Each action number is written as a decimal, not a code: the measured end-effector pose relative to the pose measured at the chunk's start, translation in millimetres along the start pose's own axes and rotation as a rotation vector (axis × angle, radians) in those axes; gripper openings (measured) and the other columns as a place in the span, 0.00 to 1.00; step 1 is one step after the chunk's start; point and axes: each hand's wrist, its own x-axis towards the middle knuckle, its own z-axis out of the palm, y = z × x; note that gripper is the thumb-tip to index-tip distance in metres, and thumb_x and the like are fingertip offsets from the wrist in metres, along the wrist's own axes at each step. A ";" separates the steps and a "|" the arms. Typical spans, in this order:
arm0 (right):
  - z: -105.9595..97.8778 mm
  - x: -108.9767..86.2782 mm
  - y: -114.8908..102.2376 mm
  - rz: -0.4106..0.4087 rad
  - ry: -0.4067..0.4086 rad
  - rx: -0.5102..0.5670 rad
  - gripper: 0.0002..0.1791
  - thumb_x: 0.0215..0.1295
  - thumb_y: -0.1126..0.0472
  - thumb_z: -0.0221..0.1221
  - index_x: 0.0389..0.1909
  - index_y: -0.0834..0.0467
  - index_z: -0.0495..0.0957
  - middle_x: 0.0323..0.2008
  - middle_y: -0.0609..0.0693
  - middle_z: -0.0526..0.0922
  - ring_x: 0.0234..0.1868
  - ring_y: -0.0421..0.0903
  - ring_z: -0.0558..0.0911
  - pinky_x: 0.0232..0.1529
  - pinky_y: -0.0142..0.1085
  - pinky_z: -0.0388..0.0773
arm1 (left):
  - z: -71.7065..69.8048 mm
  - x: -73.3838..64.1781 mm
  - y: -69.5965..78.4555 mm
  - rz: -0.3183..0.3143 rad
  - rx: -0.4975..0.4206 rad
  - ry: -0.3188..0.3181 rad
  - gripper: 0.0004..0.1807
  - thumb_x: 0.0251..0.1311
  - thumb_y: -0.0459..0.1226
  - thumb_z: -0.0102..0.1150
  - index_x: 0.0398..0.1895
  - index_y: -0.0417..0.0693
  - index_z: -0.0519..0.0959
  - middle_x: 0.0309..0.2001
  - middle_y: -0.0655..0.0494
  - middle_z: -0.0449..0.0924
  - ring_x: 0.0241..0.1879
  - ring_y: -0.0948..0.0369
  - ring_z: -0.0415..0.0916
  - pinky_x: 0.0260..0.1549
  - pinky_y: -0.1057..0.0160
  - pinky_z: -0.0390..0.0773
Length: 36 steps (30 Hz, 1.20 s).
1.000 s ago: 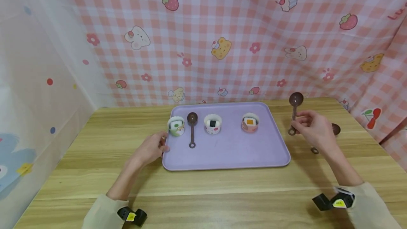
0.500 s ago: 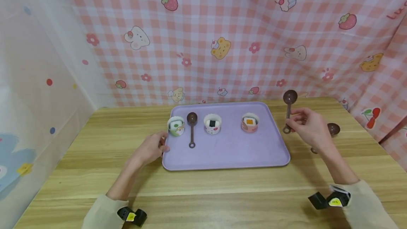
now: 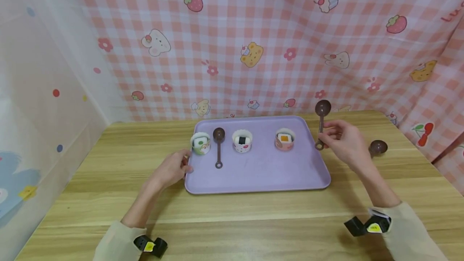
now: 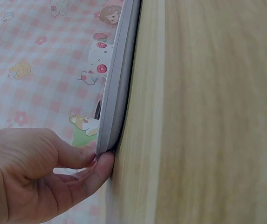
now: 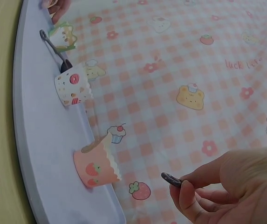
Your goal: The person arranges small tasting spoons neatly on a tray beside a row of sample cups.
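My right hand (image 3: 344, 142) pinches the handle of a brown measuring spoon (image 3: 323, 108), bowl up, at the right edge of the purple tray (image 3: 253, 178). In the right wrist view, only the ring end of the spoon's handle (image 5: 171, 179) shows. At the tray's left edge my left hand (image 3: 170, 168) grips the rim between thumb and fingers, seen closely in the left wrist view. On the tray stand a green-patterned paper cup (image 3: 201, 144), a white patterned cup (image 3: 242, 141) and a pink cup (image 3: 284, 140), each with a small white block. Another brown spoon (image 3: 219, 148) lies between the left two.
A third brown spoon (image 3: 378, 147) lies on the wooden table (image 3: 232, 224) right of the tray, its handle hidden behind my right arm. A pink checked curtain (image 3: 224, 51) hangs behind the table.
My right hand has moved left with the measuring spoon, from beside the tray to its right edge. The left hand and the tray have stayed in place.
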 end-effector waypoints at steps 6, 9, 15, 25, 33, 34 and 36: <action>3.6 2.1 -5.0 0.009 -0.011 0.010 0.20 0.67 0.65 0.63 0.55 0.73 0.74 0.39 0.64 0.84 0.27 0.31 0.81 0.28 0.25 0.79 | -0.5 1.0 -0.6 -0.015 -0.005 -0.004 0.21 0.64 0.24 0.60 0.59 0.24 0.70 0.37 0.41 0.78 0.35 0.53 0.77 0.33 0.59 0.83; 5.8 2.9 -7.8 0.006 -0.013 0.018 0.20 0.67 0.65 0.64 0.54 0.73 0.75 0.39 0.64 0.85 0.28 0.33 0.82 0.28 0.25 0.79 | -0.6 1.0 -0.9 -0.016 -0.003 -0.004 0.22 0.64 0.24 0.60 0.59 0.24 0.70 0.37 0.41 0.78 0.36 0.53 0.77 0.33 0.59 0.83; 11.2 5.5 -12.1 0.011 -0.026 0.041 0.20 0.66 0.66 0.64 0.54 0.74 0.74 0.39 0.65 0.85 0.27 0.31 0.81 0.29 0.27 0.81 | -0.4 0.1 -0.4 -0.018 -0.009 -0.007 0.22 0.64 0.23 0.60 0.60 0.23 0.69 0.37 0.41 0.78 0.35 0.53 0.77 0.32 0.59 0.83; 19.7 9.2 -18.1 0.014 -0.040 0.052 0.19 0.65 0.68 0.64 0.54 0.73 0.75 0.39 0.64 0.85 0.28 0.30 0.80 0.28 0.26 0.80 | 0.4 1.4 -1.3 -0.022 -0.008 -0.007 0.22 0.64 0.23 0.60 0.60 0.24 0.69 0.37 0.41 0.78 0.35 0.53 0.77 0.32 0.60 0.83; 26.1 10.8 -23.6 0.004 -0.051 0.062 0.19 0.65 0.67 0.63 0.54 0.73 0.75 0.40 0.65 0.85 0.30 0.33 0.80 0.28 0.25 0.79 | 0.1 1.1 -0.7 -0.020 -0.002 -0.003 0.21 0.64 0.23 0.60 0.59 0.24 0.70 0.37 0.41 0.78 0.34 0.54 0.77 0.31 0.60 0.83; 26.8 10.9 -24.5 0.003 -0.053 0.065 0.19 0.65 0.67 0.63 0.54 0.73 0.75 0.40 0.65 0.85 0.31 0.34 0.81 0.28 0.25 0.79 | 0.1 1.0 -0.5 -0.019 -0.001 -0.002 0.21 0.64 0.23 0.60 0.59 0.24 0.70 0.37 0.41 0.78 0.34 0.53 0.77 0.32 0.60 0.83; 28.5 11.2 -26.3 0.002 -0.057 0.071 0.20 0.65 0.68 0.64 0.55 0.73 0.75 0.40 0.65 0.85 0.31 0.36 0.81 0.28 0.25 0.79 | -0.1 0.8 0.1 -0.019 0.000 -0.002 0.21 0.64 0.23 0.60 0.59 0.25 0.71 0.37 0.42 0.78 0.34 0.53 0.77 0.32 0.59 0.83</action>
